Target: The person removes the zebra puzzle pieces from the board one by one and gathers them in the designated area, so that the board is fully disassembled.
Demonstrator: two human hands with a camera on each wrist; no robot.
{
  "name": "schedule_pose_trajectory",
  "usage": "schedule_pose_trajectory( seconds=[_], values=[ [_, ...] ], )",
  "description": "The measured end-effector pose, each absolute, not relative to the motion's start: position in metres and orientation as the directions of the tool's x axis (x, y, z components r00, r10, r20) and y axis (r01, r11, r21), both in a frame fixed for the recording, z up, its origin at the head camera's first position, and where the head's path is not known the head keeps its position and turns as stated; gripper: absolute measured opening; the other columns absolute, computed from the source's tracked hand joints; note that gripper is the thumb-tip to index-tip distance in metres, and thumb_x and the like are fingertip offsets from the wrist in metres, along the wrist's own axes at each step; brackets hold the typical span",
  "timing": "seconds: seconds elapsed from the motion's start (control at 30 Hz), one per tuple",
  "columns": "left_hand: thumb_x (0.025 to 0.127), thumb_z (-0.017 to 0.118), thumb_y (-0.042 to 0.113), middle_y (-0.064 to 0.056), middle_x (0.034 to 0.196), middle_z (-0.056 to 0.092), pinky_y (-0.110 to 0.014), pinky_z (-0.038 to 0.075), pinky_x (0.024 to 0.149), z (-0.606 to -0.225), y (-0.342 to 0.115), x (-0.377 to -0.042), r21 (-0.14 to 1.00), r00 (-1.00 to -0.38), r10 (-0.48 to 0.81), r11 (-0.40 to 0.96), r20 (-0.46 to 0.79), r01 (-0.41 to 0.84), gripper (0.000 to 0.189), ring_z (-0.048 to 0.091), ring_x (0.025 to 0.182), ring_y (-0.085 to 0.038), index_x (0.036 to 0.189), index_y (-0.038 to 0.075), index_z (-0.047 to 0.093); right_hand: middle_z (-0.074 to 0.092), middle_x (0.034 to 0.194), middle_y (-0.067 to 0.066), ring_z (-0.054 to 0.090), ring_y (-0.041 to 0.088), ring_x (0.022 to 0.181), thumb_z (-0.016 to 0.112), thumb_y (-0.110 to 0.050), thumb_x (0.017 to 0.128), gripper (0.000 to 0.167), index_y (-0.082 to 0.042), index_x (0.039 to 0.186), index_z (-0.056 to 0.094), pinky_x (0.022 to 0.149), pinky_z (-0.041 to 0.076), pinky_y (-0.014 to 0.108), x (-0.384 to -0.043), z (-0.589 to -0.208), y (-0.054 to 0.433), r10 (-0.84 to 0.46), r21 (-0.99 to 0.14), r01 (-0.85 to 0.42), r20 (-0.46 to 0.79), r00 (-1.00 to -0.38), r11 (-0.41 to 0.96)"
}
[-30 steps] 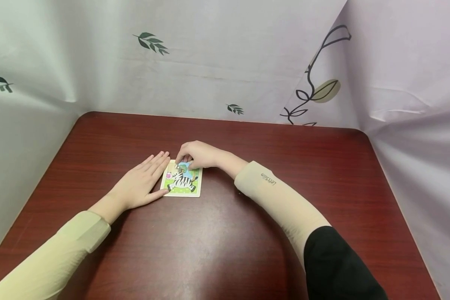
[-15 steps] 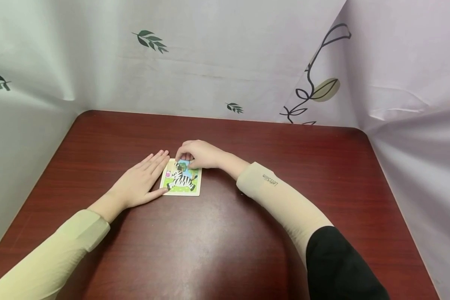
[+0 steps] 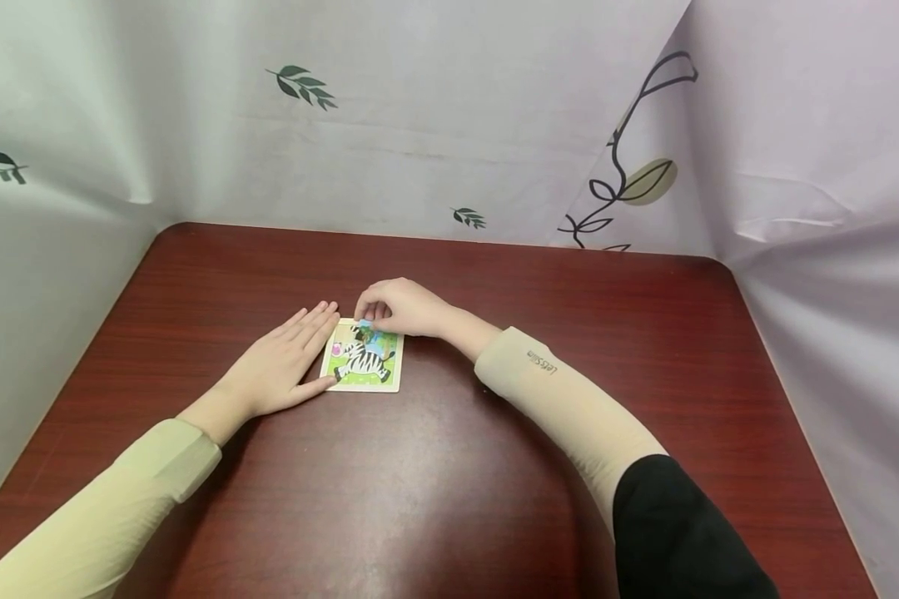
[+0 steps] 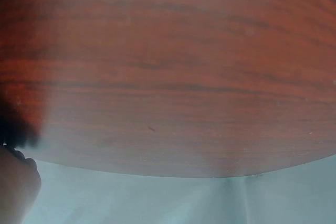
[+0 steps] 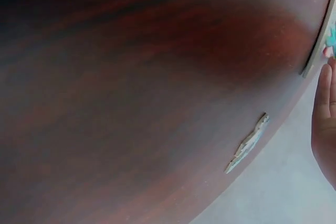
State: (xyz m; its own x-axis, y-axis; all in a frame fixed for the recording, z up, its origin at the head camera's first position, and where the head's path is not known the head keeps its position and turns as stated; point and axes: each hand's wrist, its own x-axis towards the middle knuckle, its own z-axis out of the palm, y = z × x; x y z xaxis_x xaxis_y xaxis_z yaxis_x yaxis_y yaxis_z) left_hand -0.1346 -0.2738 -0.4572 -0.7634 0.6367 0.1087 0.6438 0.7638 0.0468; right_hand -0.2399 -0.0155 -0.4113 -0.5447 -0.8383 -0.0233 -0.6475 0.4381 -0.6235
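Observation:
A small square zebra puzzle (image 3: 363, 363) with a pale frame lies on the table, its striped zebra on green grass facing left. My left hand (image 3: 280, 366) rests flat with fingers extended along the puzzle's left side, the thumb at its lower left corner. Over the top edge my right hand (image 3: 404, 308) pinches a blue and green puzzle piece (image 3: 368, 329) between thumb and fingers, low over the frame. Part of the puzzle's upper right is hidden under that hand. In the right wrist view, the frame's edge (image 5: 318, 38) shows at the far right.
The dark red wooden table (image 3: 434, 466) has rounded far corners. Pale leaf-printed cloth (image 3: 389, 125) hangs behind it and on both sides. A thin, pale, uneven strip (image 5: 248, 142) lies on the table in the right wrist view.
The right hand has shifted very slightly right, and the piece at its fingertips has moved a little over the puzzle's top part. The left hand has stayed in place.

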Motion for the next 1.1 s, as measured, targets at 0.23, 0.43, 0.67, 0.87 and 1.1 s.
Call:
schedule_pose_trajectory(
  seconds=[0.23, 0.43, 0.67, 0.87, 1.1],
  values=[
    [0.097, 0.066, 0.049, -0.026, 0.172, 0.031, -0.045, 0.022, 0.136, -0.457, -0.272, -0.135, 0.042, -0.762, 0.638, 0.763, 0.111, 0.645, 0.094, 0.032, 0.160, -0.042, 0.162, -0.008, 0.031, 0.077, 0.102, 0.006, 0.070, 0.013, 0.093, 0.074, -0.007, 0.099, 0.014, -0.008, 0.111, 0.079, 0.084, 0.057, 0.017, -0.242, -0.402, -0.010, -0.828, -0.722, -0.560, -0.032, -0.559, 0.406],
    [0.098, 0.065, 0.050, -0.026, 0.172, 0.030, -0.046, 0.023, 0.136, -0.457, -0.271, -0.136, 0.041, -0.758, 0.641, 0.760, 0.117, 0.649, 0.094, 0.032, 0.160, -0.042, 0.163, -0.008, 0.031, 0.078, 0.097, 0.006, 0.072, 0.014, 0.089, 0.076, -0.005, 0.096, 0.011, -0.007, 0.106, 0.080, 0.082, 0.060, 0.019, -0.247, -0.389, 0.008, -0.803, -0.744, -0.523, -0.031, -0.595, 0.416],
    [0.098, 0.065, 0.051, -0.025, 0.173, 0.029, -0.042, 0.018, 0.138, -0.457, -0.273, -0.134, 0.034, -0.758, 0.641, 0.761, 0.116, 0.648, 0.094, 0.031, 0.160, -0.041, 0.163, -0.007, 0.030, 0.079, 0.097, 0.005, 0.072, 0.015, 0.089, 0.076, -0.005, 0.095, 0.010, -0.008, 0.104, 0.081, 0.083, 0.061, 0.022, -0.255, -0.386, 0.042, -0.783, -0.741, -0.492, -0.072, -0.617, 0.456],
    [0.098, 0.065, 0.052, -0.025, 0.172, 0.031, -0.042, 0.018, 0.138, -0.456, -0.273, -0.134, 0.026, -0.752, 0.647, 0.756, 0.124, 0.654, 0.094, 0.033, 0.160, -0.041, 0.163, -0.008, 0.031, 0.080, 0.095, 0.007, 0.071, 0.015, 0.086, 0.075, -0.003, 0.095, 0.010, -0.007, 0.102, 0.082, 0.081, 0.060, 0.023, -0.262, -0.386, 0.075, -0.774, -0.722, -0.489, -0.104, -0.624, 0.490],
    [0.098, 0.063, 0.053, -0.025, 0.172, 0.032, -0.040, 0.014, 0.139, -0.457, -0.274, -0.134, 0.025, -0.754, 0.644, 0.758, 0.129, 0.652, 0.094, 0.033, 0.160, -0.041, 0.163, -0.007, 0.032, 0.082, 0.095, 0.008, 0.072, 0.008, 0.082, 0.078, -0.003, 0.094, 0.010, -0.004, 0.102, 0.083, 0.077, 0.059, 0.021, -0.267, -0.385, 0.109, -0.754, -0.726, -0.442, -0.159, -0.637, 0.527]
  ],
)
